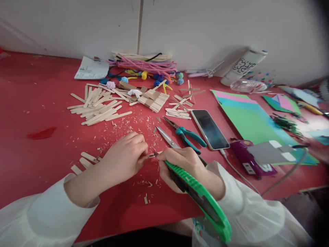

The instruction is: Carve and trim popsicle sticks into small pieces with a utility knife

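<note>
My left hand [128, 154] is closed, pinching a thin wooden craft stick [151, 156] whose short end shows between my two hands. My right hand [182, 164] is wrapped round a green utility knife [205, 200]; its blade tip meets the stick. Wood shavings [146, 183] lie scattered on the red table under and around my hands. Just beyond my right hand are scissors [166, 137], their handles mostly hidden, and teal-handled pliers [189, 134]. A few craft sticks [88, 157] stick out from behind my left forearm.
Loose craft sticks [99, 104] and a banded bundle [154, 99] lie at the back, before pipe cleaners [146, 64]. To the right are a phone [210, 129] on a cable, a purple power bank [246, 156], coloured paper [241, 113] and a white tube [243, 67].
</note>
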`<act>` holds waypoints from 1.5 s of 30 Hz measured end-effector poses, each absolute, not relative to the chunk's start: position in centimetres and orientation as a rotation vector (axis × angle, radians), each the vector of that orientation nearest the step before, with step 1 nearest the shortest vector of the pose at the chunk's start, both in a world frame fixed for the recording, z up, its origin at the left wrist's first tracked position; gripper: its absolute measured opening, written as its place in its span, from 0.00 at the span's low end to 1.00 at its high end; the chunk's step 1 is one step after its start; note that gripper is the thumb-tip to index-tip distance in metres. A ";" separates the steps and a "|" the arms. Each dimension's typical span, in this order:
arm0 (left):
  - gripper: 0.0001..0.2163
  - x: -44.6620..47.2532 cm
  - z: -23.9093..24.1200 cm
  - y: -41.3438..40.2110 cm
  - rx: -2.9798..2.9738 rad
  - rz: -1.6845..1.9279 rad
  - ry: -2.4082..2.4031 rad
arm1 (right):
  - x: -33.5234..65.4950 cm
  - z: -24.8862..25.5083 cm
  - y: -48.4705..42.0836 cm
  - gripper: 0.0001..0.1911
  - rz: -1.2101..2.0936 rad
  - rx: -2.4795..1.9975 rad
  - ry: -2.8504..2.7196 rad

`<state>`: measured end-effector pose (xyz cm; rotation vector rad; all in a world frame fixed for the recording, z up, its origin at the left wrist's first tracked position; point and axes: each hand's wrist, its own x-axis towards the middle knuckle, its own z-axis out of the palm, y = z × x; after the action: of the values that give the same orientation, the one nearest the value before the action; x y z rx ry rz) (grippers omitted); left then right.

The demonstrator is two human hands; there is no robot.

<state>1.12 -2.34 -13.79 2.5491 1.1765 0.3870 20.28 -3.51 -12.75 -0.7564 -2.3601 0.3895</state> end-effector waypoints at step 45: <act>0.07 1.6 -13.0 -2.6 2.486 0.222 1.299 | 21.1 -12.4 -3.9 0.05 0.526 -1.069 -2.197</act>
<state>1.65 -2.63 -12.96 2.4857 1.2990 0.2224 21.06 -3.86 -12.37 -1.0691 -2.1973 0.5261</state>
